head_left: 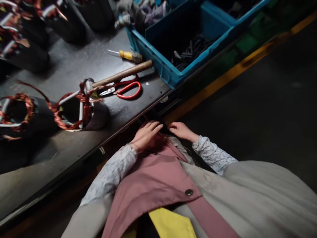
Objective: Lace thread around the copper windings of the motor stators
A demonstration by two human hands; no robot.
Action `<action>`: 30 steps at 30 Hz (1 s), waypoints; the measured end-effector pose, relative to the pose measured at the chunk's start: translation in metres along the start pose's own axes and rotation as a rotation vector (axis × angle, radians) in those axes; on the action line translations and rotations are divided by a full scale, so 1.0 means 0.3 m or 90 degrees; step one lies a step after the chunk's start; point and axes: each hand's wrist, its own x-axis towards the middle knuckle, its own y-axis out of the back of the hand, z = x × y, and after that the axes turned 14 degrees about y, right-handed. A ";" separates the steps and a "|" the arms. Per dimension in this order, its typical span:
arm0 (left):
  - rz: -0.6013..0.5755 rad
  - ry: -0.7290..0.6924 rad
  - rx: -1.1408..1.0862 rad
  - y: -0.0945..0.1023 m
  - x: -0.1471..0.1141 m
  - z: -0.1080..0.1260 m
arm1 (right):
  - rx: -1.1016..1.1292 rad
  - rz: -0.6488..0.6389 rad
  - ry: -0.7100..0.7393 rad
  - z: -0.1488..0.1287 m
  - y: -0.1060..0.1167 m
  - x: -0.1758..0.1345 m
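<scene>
My left hand (pixel 147 135) rests over the pink apron (pixel 158 168) at my lap, its fingers stretched out with nothing in them. Beside it and a little apart is my right hand (pixel 182 131), loosely bent, with its fingers apart and no object visible in it. Both hands are below the bench's front edge. Nearest on the bench are red-handled scissors (pixel 129 90). A hammer with a wooden handle (pixel 123 73) lies behind them, its head against a motor stator (pixel 97 115) with copper windings and white sleeves.
A screwdriver (pixel 127 55) with a yellow handle lies near a blue bin (pixel 160 64) that holds dark thin pieces (pixel 190 49). Grey gloves (pixel 138 13) are heaped behind it. Several more stators (pixel 32 49) stand at the left of the metal bench (pixel 71 64). A yellow floor line (pixel 223 79) runs at right.
</scene>
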 end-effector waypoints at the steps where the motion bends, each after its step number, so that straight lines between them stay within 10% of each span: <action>1: -0.084 -0.014 -0.027 -0.053 0.054 -0.001 | 0.019 -0.004 0.001 0.010 0.006 -0.047; 8: -0.170 0.023 -0.124 -0.209 0.156 -0.025 | 0.147 0.064 0.012 0.051 -0.054 -0.254; 25: -0.132 0.037 -0.326 -0.258 0.153 -0.056 | 0.268 0.225 0.158 -0.044 -0.060 -0.132; 30: -0.138 0.044 -0.344 -0.249 0.149 -0.056 | 0.311 0.296 0.044 -0.074 -0.058 -0.105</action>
